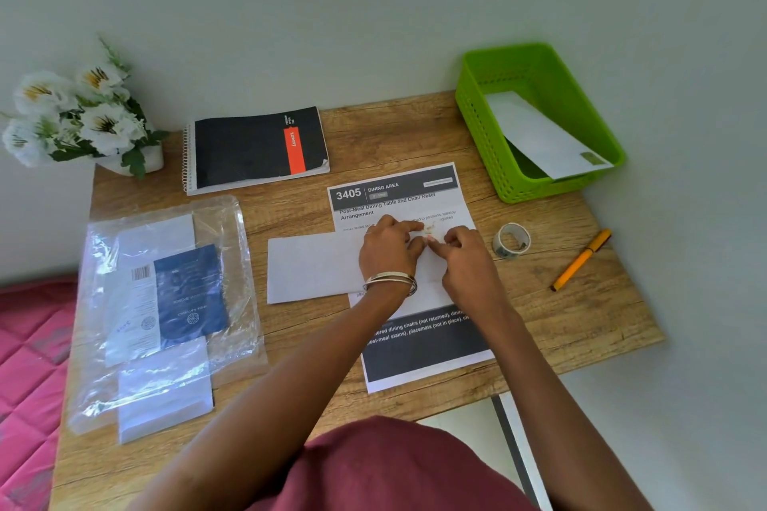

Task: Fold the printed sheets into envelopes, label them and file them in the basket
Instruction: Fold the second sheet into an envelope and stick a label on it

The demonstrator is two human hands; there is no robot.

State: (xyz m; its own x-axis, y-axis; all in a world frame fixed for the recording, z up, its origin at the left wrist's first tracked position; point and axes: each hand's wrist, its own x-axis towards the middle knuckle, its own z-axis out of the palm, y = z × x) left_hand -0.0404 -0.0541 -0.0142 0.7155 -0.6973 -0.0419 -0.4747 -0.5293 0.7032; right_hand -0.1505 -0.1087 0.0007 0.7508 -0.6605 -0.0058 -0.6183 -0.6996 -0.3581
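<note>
- The white envelope (315,268) lies across the printed sheet (415,344), under both hands.
- The left hand (390,247) and right hand (467,257) pinch a small label (427,229) on it.
- The green basket (489,145) sits far right.

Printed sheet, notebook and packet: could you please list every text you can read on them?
"3405", "DINING AREA", "Post-Meal Dining Table and Chair Reset Arrangement": header of the printed sheet.
"dining chairs (not returned)", "post-meal stains), placemats (not in place)": its dark lower band; the rest is hidden or too small.
Notebook: red-strip brand too blurred.
Blue packet in the plastic bag: upside down, unreadable.
</note>
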